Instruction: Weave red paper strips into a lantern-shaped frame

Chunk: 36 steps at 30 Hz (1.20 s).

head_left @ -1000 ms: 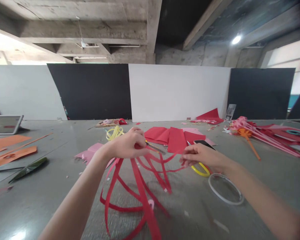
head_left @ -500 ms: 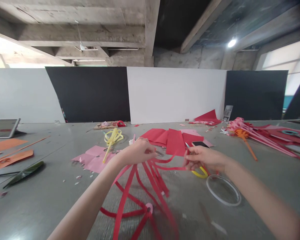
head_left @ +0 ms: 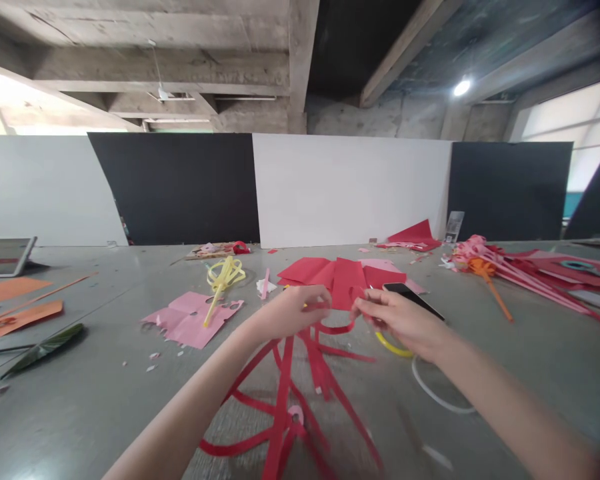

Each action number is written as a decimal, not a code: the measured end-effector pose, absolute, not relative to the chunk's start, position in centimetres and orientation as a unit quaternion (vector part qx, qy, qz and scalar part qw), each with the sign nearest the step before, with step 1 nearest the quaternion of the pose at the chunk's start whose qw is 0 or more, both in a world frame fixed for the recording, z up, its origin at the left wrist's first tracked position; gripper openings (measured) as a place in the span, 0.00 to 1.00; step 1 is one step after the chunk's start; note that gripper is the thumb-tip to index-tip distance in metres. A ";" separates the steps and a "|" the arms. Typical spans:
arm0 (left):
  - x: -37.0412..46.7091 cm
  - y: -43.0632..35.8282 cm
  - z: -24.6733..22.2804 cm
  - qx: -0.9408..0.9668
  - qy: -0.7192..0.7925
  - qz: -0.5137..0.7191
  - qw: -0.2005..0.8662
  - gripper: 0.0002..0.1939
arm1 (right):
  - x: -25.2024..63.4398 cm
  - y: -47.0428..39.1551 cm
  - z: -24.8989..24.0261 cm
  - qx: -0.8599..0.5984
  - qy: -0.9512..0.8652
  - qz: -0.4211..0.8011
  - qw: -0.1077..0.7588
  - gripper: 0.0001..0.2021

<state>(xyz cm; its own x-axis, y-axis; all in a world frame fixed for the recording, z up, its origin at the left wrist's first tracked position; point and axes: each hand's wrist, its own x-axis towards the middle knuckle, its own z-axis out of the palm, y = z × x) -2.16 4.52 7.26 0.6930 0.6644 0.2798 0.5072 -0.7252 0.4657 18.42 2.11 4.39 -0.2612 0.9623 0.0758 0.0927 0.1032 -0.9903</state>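
Observation:
My left hand (head_left: 306, 308) is closed around the gathered top of several red paper strips (head_left: 284, 377), just above the table. They fan out and hang below it, some curving back to a small pink paper ring (head_left: 295, 413) where strips meet. The fingers partly hide the gathered ends. To the right, my right hand (head_left: 400, 319) pinches the curled end of one red strip, which bows back to the left hand. Behind both hands lie folded red paper sheets (head_left: 336, 273). A dark phone (head_left: 413, 298) lies just behind my right hand, partly covered.
Below the right forearm are a yellow ring (head_left: 393, 347) and a white ring (head_left: 433, 395). Left are a pink sheet with holes (head_left: 193, 317), a yellow strip flower (head_left: 225, 273), orange paper (head_left: 25, 320) and a green leaf (head_left: 47, 350). Pink and orange paper pieces (head_left: 485, 267) lie right.
My right hand has moved left, closer to my left hand, and now pinches a curled strip end. The strip stretched toward it before now hangs free. My left hand has shifted slightly right.

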 end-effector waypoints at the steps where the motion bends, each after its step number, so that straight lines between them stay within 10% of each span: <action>1: -1.9 4.3 7.2 0.898 0.316 0.226 0.204 0.07 | 18.0 1.9 4.4 -0.437 -0.597 0.506 0.444 0.10; 11: -0.4 4.1 5.9 0.849 0.278 0.235 0.384 0.08 | 15.8 1.0 3.3 -0.386 -0.446 0.585 0.557 0.11; 36: -0.6 4.2 5.8 0.806 0.345 0.264 0.402 0.08 | 15.8 0.8 3.6 -0.430 -0.546 0.511 0.505 0.09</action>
